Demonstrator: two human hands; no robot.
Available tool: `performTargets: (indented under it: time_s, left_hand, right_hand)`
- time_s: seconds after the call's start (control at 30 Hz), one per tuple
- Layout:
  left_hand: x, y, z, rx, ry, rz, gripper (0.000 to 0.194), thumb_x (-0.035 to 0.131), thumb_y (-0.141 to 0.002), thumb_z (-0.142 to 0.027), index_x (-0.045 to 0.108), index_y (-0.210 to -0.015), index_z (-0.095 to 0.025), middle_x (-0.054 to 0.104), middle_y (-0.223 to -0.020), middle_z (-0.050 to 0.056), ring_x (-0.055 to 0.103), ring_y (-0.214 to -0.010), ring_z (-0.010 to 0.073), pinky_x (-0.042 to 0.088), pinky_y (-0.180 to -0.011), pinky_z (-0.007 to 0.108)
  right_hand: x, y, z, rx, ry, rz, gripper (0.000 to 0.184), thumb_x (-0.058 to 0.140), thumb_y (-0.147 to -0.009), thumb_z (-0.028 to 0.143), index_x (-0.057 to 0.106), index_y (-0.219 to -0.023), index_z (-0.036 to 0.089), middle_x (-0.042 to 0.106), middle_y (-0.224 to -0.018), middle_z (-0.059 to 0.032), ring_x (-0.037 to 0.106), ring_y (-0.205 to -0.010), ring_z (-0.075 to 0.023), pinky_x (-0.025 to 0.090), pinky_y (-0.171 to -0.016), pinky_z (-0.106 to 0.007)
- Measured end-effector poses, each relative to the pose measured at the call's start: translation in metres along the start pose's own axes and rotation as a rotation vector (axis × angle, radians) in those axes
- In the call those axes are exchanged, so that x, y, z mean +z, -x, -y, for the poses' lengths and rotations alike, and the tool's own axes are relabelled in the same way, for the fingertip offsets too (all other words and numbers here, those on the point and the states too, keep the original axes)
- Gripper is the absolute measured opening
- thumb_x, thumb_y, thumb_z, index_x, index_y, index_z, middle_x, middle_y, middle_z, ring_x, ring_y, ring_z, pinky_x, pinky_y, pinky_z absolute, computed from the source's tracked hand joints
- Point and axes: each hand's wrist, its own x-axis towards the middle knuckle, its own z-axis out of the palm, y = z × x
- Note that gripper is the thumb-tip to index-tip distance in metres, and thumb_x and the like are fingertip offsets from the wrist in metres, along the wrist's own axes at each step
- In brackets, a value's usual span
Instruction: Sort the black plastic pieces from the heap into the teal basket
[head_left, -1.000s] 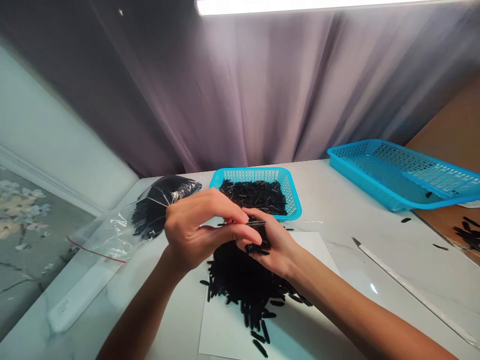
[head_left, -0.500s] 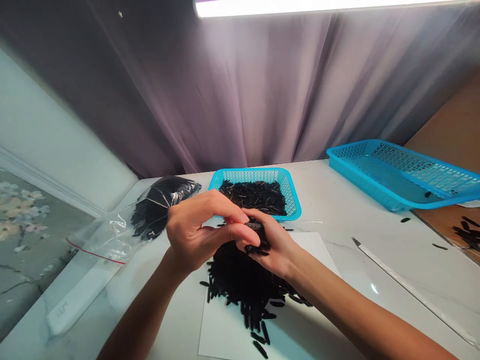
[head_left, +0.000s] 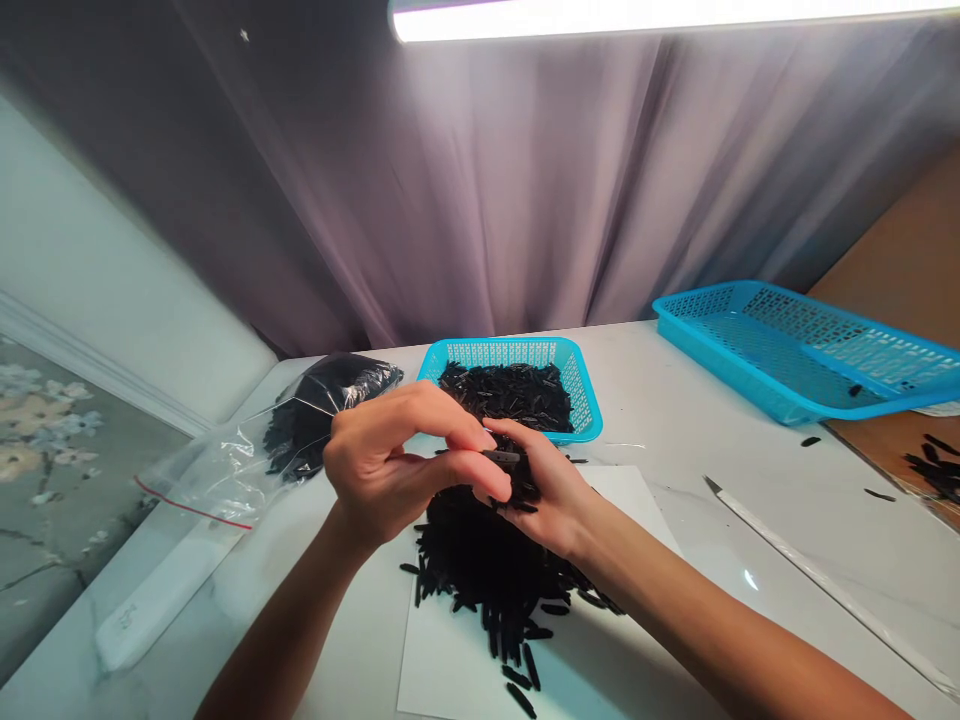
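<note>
Above a flat white sheet (head_left: 442, 660) on the tabletop (head_left: 637, 400), the left hand (head_left: 367, 470) pinched one slim black piece (head_left: 502, 456) and the half-closed right hand (head_left: 551, 490) cupped several more, a large black heap (head_left: 487, 560) below and a part-filled blue perforated plastic basket (head_left: 589, 395) behind suggesting unfinished handling.

Sheet (head_left: 450, 670) is lying mid-table (head_left: 630, 410) on the near side, a heap of pieces (head_left: 487, 550) resting on it. Left hand (head_left: 397, 460) is hovering above the heap, right hand (head_left: 559, 490) beside it. Basket (head_left: 587, 390) is standing behind the sheet, by the far edge, holding more pieces. Bag (head_left: 281, 430) is lying left of the basket, toward the far left corner, its mouth overlapping a bar (head_left: 161, 600) lying along the left edge. Tray (head_left: 727, 362) is occupying the far right corner. Slim tool (head_left: 802, 563) is lying right of the sheet. Curtain (head_left: 510, 200) is hanging behind the far edge.
</note>
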Motion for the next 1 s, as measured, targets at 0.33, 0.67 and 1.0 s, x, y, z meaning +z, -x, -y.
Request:
performTargets:
  time_s: [0.33,0.67,1.0]
  left_hand:
    - [0.001,-0.001,-0.003,-0.034,0.008,-0.01,0.021,0.084,-0.076,-0.035,0.071,-0.075,-0.018,0.073,-0.066,-0.001,0.068,-0.059,0.014,0.052,-0.055,0.029]
    - [0.0,0.004,0.023,-0.119,-0.251,-0.071,0.01,0.083,-0.079,-0.02,0.074,-0.082,-0.02,0.074,-0.075,-0.002,0.068,-0.066,0.0109,0.053,-0.064,0.025]
    - [-0.003,-0.001,0.007,-0.476,-0.398,0.701,0.019,0.084,-0.077,-0.026,0.074,-0.092,-0.021,0.073,-0.084,0.0,0.065,-0.083,0.0177,0.051,-0.076,0.031]
  right_hand:
    - [0.002,0.001,-0.002,-0.052,0.054,0.011,0.023,0.06,-0.091,0.02,0.064,-0.069,0.013,0.057,-0.057,-0.0015,0.049,-0.047,-0.0076,0.039,-0.038,-0.013]
    - [0.0,-0.001,0.002,0.013,0.001,0.051,0.016,0.055,-0.092,0.018,0.064,-0.083,0.009,0.059,-0.065,-0.0052,0.048,-0.051,-0.0073,0.037,-0.038,-0.011]
    - [-0.002,-0.006,0.002,-0.097,0.055,0.024,0.019,0.054,-0.085,0.012,0.061,-0.068,0.013,0.057,-0.061,-0.0011,0.046,-0.046,-0.0082,0.038,-0.039,-0.017]
